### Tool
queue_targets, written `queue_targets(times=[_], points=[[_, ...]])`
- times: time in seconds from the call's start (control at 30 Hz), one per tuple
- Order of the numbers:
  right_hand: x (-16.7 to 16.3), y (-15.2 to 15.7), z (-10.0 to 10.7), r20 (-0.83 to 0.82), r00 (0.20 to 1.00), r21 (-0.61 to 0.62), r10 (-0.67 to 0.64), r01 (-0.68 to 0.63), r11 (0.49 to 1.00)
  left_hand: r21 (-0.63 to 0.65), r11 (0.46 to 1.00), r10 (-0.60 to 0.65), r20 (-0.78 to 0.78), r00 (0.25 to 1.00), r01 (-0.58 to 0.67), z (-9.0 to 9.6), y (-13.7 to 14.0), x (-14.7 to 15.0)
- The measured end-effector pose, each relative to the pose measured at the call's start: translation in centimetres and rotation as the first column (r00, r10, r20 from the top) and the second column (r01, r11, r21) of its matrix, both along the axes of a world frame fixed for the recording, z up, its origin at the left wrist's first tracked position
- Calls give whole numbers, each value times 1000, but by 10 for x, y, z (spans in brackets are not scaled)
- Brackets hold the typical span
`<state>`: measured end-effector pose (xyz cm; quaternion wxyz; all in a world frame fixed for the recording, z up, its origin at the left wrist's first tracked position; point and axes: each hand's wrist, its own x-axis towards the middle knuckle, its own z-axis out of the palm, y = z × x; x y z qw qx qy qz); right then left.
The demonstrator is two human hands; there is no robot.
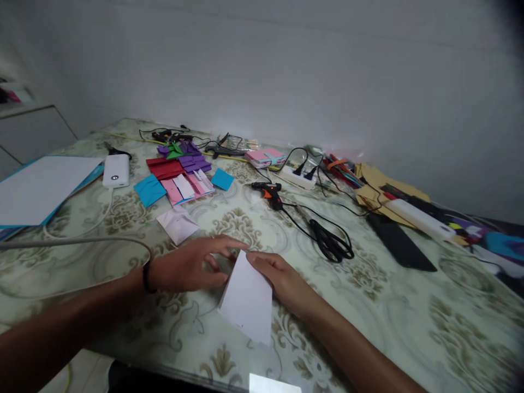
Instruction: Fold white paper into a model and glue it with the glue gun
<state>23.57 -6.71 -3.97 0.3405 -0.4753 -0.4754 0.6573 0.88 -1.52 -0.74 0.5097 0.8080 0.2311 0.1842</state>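
Observation:
A folded sheet of white paper (249, 297) is held tilted above the table near its front edge. My right hand (278, 278) grips its upper right edge, thumb on the face towards me and the other fingers mostly hidden behind. At the paper's left edge is my left hand (194, 265), fingers spread and curved, thumb tip close to the edge; whether it touches cannot be made out. Just beyond that hand lies a folded white paper piece (179, 224). Farther back are folded pink pieces (186, 188), a red one (165, 168), blue ones (149, 190) and purple ones (194, 162).
A glue gun (268, 194) with a coiled black cable (331, 240) lies mid-table. Behind it is a power strip (298, 177). To the right rests a black phone (401, 243); to the left, a white power bank (116, 171) and large paper sheets (49, 185). A white cable (94, 238) crosses the left side.

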Motion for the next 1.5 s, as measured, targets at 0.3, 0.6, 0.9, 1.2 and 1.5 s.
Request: queue_targets(times=[0.3, 0.6, 0.9, 1.2, 1.5], points=[[0, -2, 7, 36, 999, 30, 34, -35, 999, -87, 990, -105, 85, 991, 113, 9, -1, -2], [-1, -2, 7, 67, 996, 38, 55, -58, 998, -52, 997, -60, -1, 998, 60, 5, -5, 1], [1, -2, 8, 104, 991, 90, 88, -98, 991, -13, 991, -132, 35, 991, 132, 14, -9, 0], [-1, -3, 5, 136, 985, 127, 108, -125, 984, 206, 978, -28, 25, 999, 23, 1, -11, 9], [7, 6, 3, -111, 994, 120, -4, 18, 993, 106, 962, 265, -121, 957, -253, 0, -9, 9]])
